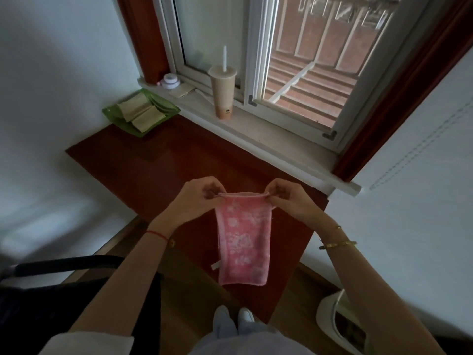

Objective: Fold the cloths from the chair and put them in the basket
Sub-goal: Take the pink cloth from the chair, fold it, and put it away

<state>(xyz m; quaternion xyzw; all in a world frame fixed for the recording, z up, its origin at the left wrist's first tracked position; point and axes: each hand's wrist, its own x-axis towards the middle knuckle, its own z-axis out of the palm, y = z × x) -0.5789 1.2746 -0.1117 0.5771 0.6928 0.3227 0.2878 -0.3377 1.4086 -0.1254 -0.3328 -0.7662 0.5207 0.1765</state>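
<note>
A pink cloth [242, 239] with a pale flower pattern hangs straight down in front of me, doubled lengthwise. My left hand [202, 193] pinches its top left corner and my right hand [286, 198] pinches its top right corner, the top edge stretched taut between them. The cloth hangs in the air above the dark red table [158, 170]. A white basket [330, 319] shows at the lower right, partly hidden by my right forearm. The black chair [58, 267] stands at the lower left with dark fabric on its seat.
A green tray [112, 115] with folded beige cloths lies at the table's far left corner. On the window sill stand a tall drink cup with a straw [222, 93] and a small white jar [170, 80]. White walls close in on both sides.
</note>
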